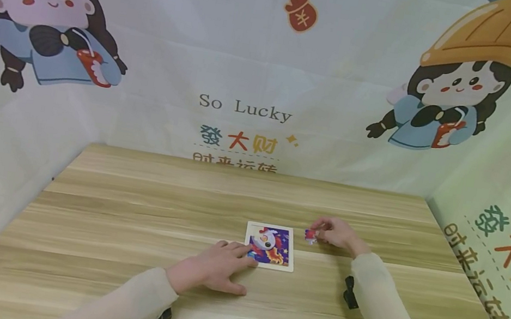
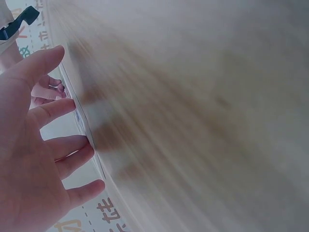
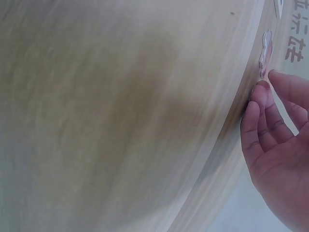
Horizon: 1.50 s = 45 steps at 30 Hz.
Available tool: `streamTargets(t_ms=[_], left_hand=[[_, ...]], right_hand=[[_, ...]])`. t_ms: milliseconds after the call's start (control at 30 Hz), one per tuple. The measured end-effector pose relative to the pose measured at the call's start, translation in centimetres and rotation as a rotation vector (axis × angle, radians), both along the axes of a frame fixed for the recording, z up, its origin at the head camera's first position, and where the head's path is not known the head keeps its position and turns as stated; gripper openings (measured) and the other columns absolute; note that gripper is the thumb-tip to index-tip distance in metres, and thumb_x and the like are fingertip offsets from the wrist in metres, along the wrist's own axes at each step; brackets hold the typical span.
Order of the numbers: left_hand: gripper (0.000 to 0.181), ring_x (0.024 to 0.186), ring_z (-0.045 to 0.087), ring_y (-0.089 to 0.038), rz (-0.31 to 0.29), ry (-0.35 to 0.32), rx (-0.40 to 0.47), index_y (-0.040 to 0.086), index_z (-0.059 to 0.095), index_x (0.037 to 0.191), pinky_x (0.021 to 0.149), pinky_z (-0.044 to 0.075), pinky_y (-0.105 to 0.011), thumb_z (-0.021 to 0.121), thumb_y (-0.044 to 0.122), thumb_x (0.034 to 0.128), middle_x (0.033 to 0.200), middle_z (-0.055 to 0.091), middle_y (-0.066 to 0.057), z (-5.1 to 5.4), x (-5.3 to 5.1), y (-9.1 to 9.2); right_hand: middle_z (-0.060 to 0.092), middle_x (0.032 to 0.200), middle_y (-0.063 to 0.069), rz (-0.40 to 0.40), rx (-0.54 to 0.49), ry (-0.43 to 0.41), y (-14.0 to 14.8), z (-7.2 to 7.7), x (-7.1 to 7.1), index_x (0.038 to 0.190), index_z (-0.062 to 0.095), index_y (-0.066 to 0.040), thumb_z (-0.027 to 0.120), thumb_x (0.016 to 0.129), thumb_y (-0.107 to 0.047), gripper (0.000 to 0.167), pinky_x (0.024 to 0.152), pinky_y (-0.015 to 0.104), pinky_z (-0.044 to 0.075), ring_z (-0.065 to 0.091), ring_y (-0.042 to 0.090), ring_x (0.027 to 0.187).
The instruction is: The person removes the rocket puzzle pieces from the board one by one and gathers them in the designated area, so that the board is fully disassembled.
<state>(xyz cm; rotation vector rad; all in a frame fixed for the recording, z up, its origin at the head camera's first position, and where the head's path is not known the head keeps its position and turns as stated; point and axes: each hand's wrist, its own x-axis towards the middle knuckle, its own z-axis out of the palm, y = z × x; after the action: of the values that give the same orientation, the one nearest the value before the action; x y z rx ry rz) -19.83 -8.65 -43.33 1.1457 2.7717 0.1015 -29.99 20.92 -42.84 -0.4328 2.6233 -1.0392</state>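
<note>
A square jigsaw puzzle (image 1: 294,248) with a pale frame lies flat on the table; its picture shows a white cartoon character on purple. My left hand (image 1: 221,266) is spread, fingertips resting on the puzzle's left and lower-left edge and covering a bit of it. In the left wrist view those straight fingers (image 2: 58,113) reach the board's edge. Right of the board, my right hand (image 1: 336,232) pinches a small red-and-purple puzzle piece (image 1: 310,236) by its right side. The right wrist view shows the piece (image 3: 266,50) edge-on, beside the thumb and curled fingers (image 3: 251,128).
The wood-grain table (image 1: 129,207) extends around the board on all sides. A printed cloth (image 1: 195,34) with cartoon figures hangs behind and at both sides. Black straps (image 1: 351,293) are on both wrists, under the pale sleeves.
</note>
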Motion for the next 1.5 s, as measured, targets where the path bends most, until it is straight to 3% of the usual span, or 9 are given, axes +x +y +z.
streamTargets(t_ms=[200,400,1133,1500], left_hand=[[0.06,0.123,0.03,-0.027,-0.001,-0.006,0.004,0.022,0.045,0.129,0.098,0.025,-0.047,0.054,0.053,0.0785,0.137,0.033,-0.012,-0.2,-0.2,-0.1],[0.059,0.123,0.03,-0.029,-0.011,-0.017,0.029,0.02,0.045,0.129,0.098,0.024,-0.048,0.055,0.051,0.0791,0.137,0.032,-0.013,0.0,0.0,-0.2],[0.061,0.124,0.029,-0.029,-0.007,-0.017,-0.001,0.022,0.044,0.13,0.097,0.025,-0.047,0.053,0.054,0.0788,0.138,0.031,-0.013,0.2,-0.1,-0.1],[0.06,0.123,0.03,-0.029,-0.014,-0.009,0.008,0.02,0.045,0.129,0.097,0.026,-0.047,0.054,0.053,0.0787,0.137,0.032,-0.014,0.4,0.0,-0.1]], right_hand=[[0.056,0.079,0.006,0.029,0.015,0.059,-0.2,0.2,0.3,0.101,0.06,0.001,0.054,0.078,-0.003,0.024,0.06,0.029,0.043,0.051,0.017,0.068],[0.058,0.079,0.003,0.135,-0.002,0.122,-1.5,0.1,0.6,0.104,0.059,0.003,0.055,0.081,-0.003,0.023,0.061,0.028,0.045,0.052,0.015,0.069],[0.057,0.102,0.003,0.233,0.082,0.116,-8.1,0.7,1.0,0.107,0.06,-0.008,0.066,0.077,-0.011,0.03,0.084,0.039,0.04,0.051,0.02,0.094],[0.054,0.102,0.004,0.275,0.178,0.153,-9.5,0.5,0.9,0.103,0.06,-0.011,0.067,0.076,-0.011,0.028,0.085,0.038,0.039,0.049,0.021,0.096]])
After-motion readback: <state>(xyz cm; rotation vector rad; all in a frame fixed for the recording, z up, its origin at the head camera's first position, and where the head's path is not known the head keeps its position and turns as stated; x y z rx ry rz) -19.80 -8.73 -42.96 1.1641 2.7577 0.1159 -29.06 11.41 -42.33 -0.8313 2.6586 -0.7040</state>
